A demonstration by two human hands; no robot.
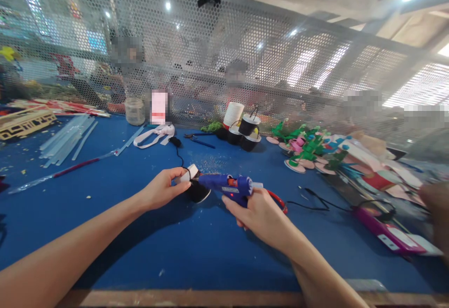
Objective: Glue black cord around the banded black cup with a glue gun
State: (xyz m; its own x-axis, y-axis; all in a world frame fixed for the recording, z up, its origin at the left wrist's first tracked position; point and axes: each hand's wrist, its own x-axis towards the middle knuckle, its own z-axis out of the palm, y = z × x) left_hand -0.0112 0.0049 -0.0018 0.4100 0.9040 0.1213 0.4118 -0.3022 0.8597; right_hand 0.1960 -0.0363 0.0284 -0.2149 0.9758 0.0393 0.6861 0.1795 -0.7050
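Observation:
My right hand (261, 216) grips a blue hot glue gun (229, 187), its nozzle pointing left at a black spool (198, 191) with white rims. My left hand (164, 187) holds that spool by its upper white rim, a little above the blue table (147, 247). A black cord runs from the spool toward the back of the table. The glue gun's red-and-black cable (280, 201) trails off to the right.
Several black spools and a white cup (242, 130) stand at the back centre. Clear glue sticks (66, 142) lie back left, beside a jar (135, 110). Green and pink craft pieces (308, 151) and a purple tool (389, 231) crowd the right. A perforated metal screen (245, 64) walls the far edge; people sit behind it.

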